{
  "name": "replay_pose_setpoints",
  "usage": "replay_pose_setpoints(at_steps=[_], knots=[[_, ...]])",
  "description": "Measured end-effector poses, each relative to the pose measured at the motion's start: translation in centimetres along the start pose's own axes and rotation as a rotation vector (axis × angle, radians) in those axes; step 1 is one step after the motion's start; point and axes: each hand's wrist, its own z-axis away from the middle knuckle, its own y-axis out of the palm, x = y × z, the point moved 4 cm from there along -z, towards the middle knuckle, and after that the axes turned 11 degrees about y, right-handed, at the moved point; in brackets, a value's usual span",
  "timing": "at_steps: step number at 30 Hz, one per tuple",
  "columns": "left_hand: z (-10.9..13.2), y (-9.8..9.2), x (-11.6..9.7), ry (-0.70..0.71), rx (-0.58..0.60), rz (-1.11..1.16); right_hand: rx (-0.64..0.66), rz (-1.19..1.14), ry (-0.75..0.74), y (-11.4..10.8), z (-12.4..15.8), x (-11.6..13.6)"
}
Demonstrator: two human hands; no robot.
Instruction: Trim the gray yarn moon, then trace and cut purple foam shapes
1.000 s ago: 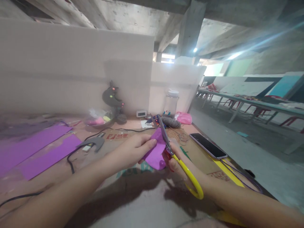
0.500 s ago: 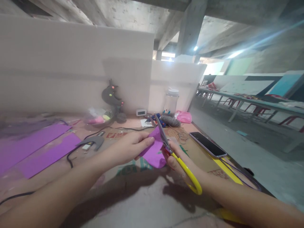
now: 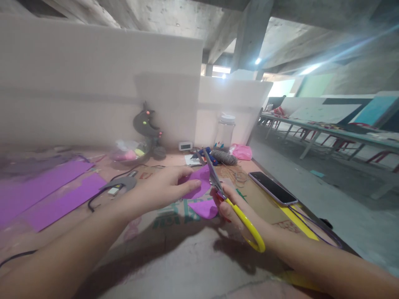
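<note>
My left hand [image 3: 166, 189] pinches a small purple foam piece [image 3: 199, 187] between thumb and fingers, holding it above the table. My right hand [image 3: 232, 207] grips yellow-handled scissors [image 3: 246, 226], whose blades [image 3: 212, 174] point up and away along the right edge of the purple piece. A lower flap of the same purple foam [image 3: 204, 208] hangs beneath the blades. Both forearms reach in from the bottom of the view.
Purple foam sheets [image 3: 46, 193] lie at the left. A grey glue gun [image 3: 120, 184] with a black cord sits mid-table. A phone [image 3: 272, 189] lies at the right near the table edge. A plastic jar [image 3: 225, 131], pink bag [image 3: 241, 152] and clutter line the white partition.
The purple piece has turned in my left hand, its upper part now lying flatter and split from the lower flap. Both hands have drifted slightly upward in view.
</note>
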Motion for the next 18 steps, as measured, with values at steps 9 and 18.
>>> replay_pose_setpoints(at_steps=[9,18], knots=[[0.0,-0.8,0.4,0.019,0.002,-0.037,0.003,-0.040,0.047,0.1,0.0,-0.5],[-0.1,-1.4,0.7,0.041,-0.066,-0.003,0.018,-0.169,0.082,0.3,-0.2,-1.4]])
